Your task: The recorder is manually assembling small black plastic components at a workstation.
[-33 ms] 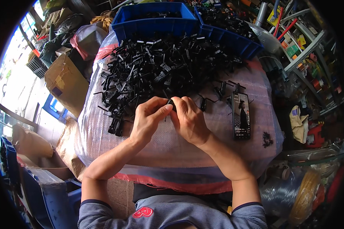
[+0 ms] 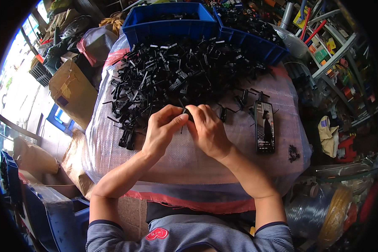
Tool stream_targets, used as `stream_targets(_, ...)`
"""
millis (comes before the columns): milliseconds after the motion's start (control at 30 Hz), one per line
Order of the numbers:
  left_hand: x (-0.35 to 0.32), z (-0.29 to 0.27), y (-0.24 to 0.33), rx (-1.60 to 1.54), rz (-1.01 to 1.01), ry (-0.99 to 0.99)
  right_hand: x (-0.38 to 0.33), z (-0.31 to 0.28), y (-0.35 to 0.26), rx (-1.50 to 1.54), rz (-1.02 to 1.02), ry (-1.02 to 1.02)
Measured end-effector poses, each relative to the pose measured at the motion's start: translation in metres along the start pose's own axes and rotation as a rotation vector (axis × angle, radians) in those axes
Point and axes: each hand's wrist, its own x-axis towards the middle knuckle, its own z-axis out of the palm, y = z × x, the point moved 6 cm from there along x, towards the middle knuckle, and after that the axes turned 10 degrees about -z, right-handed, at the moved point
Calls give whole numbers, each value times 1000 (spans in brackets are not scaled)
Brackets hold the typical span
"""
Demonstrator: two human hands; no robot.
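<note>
Between my two hands is a small black plastic part point(image 2: 188, 113), mostly covered by the fingers. My left hand point(image 2: 164, 126) pinches it with thumb and forefinger. From the other side my right hand point(image 2: 209, 129) has its fingers curled round the same piece. Just beyond the hands a large heap of black plastic parts point(image 2: 176, 71) spreads over the woven sack surface point(image 2: 164, 170). A few loose parts point(image 2: 226, 112) lie to the right of my right hand.
Behind the heap stand a blue bin point(image 2: 172, 30) and a second blue bin point(image 2: 256, 44), both holding black parts. A phone point(image 2: 265, 128) with a lit screen lies at right, near a small black cluster point(image 2: 293, 153). Cardboard point(image 2: 71, 90) stands at left.
Both hands stay in nearly the same place, with only a slight shift of the fingers around the black part. The picture on the phone's screen differs a little.
</note>
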Motion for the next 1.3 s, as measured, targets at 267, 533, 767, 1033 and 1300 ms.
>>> stream_targets(267, 20, -30, 19, -555, 88, -81, -16, 12, 26, -82, 0, -209)
stream_targets(533, 17, -29, 10, -427, -43, -142, -14, -6, 48, 619, 463, -188)
stream_targets(767, 8, -2, -2, -70, -184, -178, -14, -4, 33, 1438, 601, 45)
stream_targets(1033, 4, 1, 7, 73, 2, -111, -11, -23, 34, 967, 526, 379)
stream_targets(1300, -10, 1, 25, 244, 372, -29, -8, -14, 24, 866, 356, 118)
